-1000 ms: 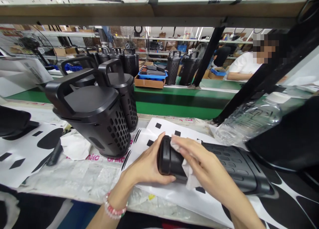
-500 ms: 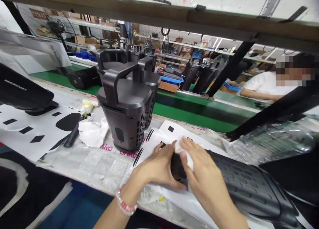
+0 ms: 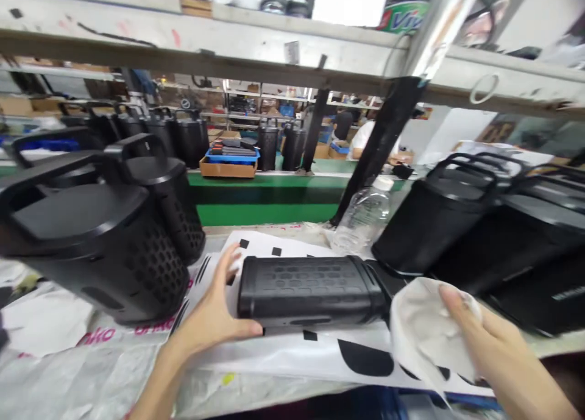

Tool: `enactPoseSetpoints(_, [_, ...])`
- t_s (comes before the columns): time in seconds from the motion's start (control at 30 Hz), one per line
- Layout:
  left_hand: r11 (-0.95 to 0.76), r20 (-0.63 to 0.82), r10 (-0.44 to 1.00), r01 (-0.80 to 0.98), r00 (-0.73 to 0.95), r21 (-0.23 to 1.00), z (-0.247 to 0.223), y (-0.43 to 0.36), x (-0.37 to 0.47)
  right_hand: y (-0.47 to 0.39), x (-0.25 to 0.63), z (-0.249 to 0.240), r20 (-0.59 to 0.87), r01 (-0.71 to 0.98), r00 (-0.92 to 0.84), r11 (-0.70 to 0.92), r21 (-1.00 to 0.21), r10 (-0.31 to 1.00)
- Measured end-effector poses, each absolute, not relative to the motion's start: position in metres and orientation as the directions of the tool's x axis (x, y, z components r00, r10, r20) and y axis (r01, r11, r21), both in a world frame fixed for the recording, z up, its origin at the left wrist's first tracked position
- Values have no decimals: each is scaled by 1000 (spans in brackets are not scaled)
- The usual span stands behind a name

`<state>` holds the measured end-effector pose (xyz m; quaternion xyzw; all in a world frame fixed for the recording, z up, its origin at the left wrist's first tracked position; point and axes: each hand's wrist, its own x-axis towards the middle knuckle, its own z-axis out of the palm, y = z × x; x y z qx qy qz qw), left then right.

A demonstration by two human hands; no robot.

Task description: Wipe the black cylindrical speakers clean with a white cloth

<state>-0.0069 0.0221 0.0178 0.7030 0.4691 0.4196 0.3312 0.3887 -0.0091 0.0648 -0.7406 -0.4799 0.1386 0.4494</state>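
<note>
Housing (image 3: 313,291) on white sheet (image 3: 274,354), workshop (image 3: 244,106) beyond; left fingers (image 3: 222,270) apart, right fingers (image 3: 458,307) around cloth (image 3: 423,331).

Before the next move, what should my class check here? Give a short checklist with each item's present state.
1. Case lying on the sheet: ok.
2. Cloth held in the right hand: ok, thumb in front.
3. Right hand on the case: not ok, it is off to the right.
4. Left hand at the case's left end: ok, spread open.
5. Left hand gripping the case: cannot tell, contact is unclear.
6. Bottle capped: ok, beyond the case.
</note>
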Motion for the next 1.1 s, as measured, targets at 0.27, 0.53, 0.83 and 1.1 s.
enactPoseSetpoints(0.27, [-560, 104, 824, 771, 557, 304, 93, 45, 95, 21, 365, 23, 99, 362, 378, -49, -931, 921])
enactPoseSetpoints(0.53, [-654, 642, 544, 752, 540, -79, 20, -45, 110, 9, 334, 23, -261, -528, 462, 27, -849, 847])
enactPoseSetpoints(0.83, [-650, 648, 584, 760, 489, 13, 68, -54, 93, 9, 308, 72, -125, -582, 591, 314, -750, 797])
enactPoseSetpoints(1.1, [-650, 756, 498, 760, 425, 0, 88, -26, 99, 3, 287, 131, 291, -454, 380, 451, -768, 878])
